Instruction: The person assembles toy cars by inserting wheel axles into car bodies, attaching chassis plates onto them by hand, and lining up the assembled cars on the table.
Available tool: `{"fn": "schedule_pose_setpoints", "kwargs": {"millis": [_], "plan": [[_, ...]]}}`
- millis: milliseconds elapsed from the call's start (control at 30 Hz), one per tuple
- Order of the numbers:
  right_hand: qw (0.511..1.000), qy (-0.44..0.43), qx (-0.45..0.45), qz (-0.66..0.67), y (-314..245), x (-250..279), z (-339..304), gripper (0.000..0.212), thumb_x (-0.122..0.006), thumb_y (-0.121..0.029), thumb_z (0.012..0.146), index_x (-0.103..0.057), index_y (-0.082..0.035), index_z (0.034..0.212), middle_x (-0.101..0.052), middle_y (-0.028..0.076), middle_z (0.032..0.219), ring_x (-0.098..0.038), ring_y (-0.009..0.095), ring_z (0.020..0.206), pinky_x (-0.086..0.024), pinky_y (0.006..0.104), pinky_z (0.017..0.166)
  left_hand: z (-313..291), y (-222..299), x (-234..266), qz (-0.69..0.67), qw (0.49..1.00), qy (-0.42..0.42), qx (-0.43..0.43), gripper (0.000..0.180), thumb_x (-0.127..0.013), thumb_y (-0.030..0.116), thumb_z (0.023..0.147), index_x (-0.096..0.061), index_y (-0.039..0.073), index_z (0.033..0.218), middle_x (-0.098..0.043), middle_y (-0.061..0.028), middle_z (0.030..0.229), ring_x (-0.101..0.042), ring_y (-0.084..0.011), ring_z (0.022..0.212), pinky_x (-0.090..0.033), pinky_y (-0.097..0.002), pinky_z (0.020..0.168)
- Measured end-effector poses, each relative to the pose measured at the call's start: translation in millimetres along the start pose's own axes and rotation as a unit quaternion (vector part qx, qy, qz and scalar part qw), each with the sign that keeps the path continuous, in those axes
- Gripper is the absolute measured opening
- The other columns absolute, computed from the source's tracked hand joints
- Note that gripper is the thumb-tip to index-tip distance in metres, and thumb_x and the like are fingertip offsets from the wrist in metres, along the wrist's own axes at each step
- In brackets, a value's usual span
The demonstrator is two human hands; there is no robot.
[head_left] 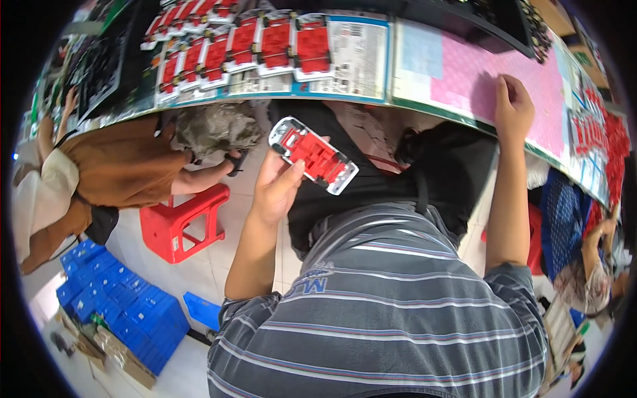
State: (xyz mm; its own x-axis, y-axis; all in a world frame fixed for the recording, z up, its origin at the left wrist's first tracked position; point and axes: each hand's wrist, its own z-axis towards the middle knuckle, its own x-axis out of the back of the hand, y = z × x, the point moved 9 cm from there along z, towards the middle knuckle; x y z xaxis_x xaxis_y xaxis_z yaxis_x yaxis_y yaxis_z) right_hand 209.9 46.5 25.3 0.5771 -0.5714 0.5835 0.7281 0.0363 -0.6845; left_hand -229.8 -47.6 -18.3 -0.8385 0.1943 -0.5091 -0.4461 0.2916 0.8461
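Observation:
My left hand [275, 186] grips a white and red toy car body [314, 156] above my lap, its thumb on the red part. The underside of the body faces up, with a dark wheel near the lower end. Over the pink sheet [458, 86] on the table, my right hand [515, 108] is closed, fingers curled together. Whatever it holds, if anything, is hidden. Several similar toy car bodies [275, 43], some with black wheels, lie in rows at the far left of the table.
A black tray [464, 23] with small dark parts stands at the back right. Red parts [587, 132] lie on the table's right end. People sit on both sides. A red stool [179, 225] and stacked blue bins [123, 298] are at left on the floor.

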Motion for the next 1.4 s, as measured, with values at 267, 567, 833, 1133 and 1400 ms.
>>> {"fn": "schedule_pose_setpoints", "kwargs": {"millis": [267,567,833,1133,1400], "plan": [[0.989,-0.068,0.094,-0.092,-46,-20,-11,0.012,-0.069,-0.007,0.090,-0.071,0.002,0.097,-0.066,0.013,0.087,-0.067,0.023,0.073,-0.053,0.0311,0.067,-18,151,129,0.143,0.945,0.272,-0.113,0.035,-0.049,0.014,0.104,-0.045,0.000,0.135,-0.065,-0.0129,0.120,-0.070,-0.0236,0.102,-0.060,-0.0383,0.085],[0.992,-0.079,0.060,-0.077,-50,-21,-9,0.011,-0.069,-0.005,0.089,-0.071,0.001,0.098,-0.065,0.012,0.087,-0.067,0.022,0.073,-0.053,0.0309,0.069,36,247,307,0.330,0.865,0.375,-0.051,0.034,-0.049,0.023,0.106,-0.058,0.003,0.132,-0.069,-0.0018,0.109,-0.064,-0.0090,0.090,-0.050,-0.0262,0.077],[0.993,-0.081,0.059,-0.067,-48,-18,-7,0.010,-0.069,-0.005,0.087,-0.069,0.003,0.094,-0.064,0.013,0.084,-0.065,0.024,0.070,-0.053,0.0330,0.067,103,248,326,0.421,0.832,0.360,-0.014,0.041,-0.049,0.026,0.106,-0.058,-0.002,0.135,-0.069,-0.0073,0.118,-0.063,-0.0167,0.104,-0.045,-0.0304,0.095],[0.996,-0.080,0.032,-0.004,-36,4,-7,0.014,-0.068,-0.001,0.084,-0.070,0.002,0.097,-0.067,0.013,0.086,-0.065,0.022,0.072,-0.052,0.0314,0.068,88,254,325,0.665,0.670,0.322,-0.072,0.052,-0.044,0.039,0.105,-0.057,-0.003,0.134,-0.062,-0.0236,0.131,-0.058,-0.0359,0.124,-0.042,-0.0398,0.105],[0.981,0.077,-0.029,-0.178,91,155,23,0.027,-0.075,-0.012,0.081,-0.071,0.000,0.106,-0.068,0.015,0.093,-0.067,0.025,0.080,-0.054,0.0348,0.074,-4,157,288,0.586,0.726,0.359,-0.030,0.056,-0.041,0.040,0.107,-0.052,-0.007,0.136,-0.057,-0.0262,0.136,-0.054,-0.0356,0.125,-0.039,-0.0385,0.106]]}}
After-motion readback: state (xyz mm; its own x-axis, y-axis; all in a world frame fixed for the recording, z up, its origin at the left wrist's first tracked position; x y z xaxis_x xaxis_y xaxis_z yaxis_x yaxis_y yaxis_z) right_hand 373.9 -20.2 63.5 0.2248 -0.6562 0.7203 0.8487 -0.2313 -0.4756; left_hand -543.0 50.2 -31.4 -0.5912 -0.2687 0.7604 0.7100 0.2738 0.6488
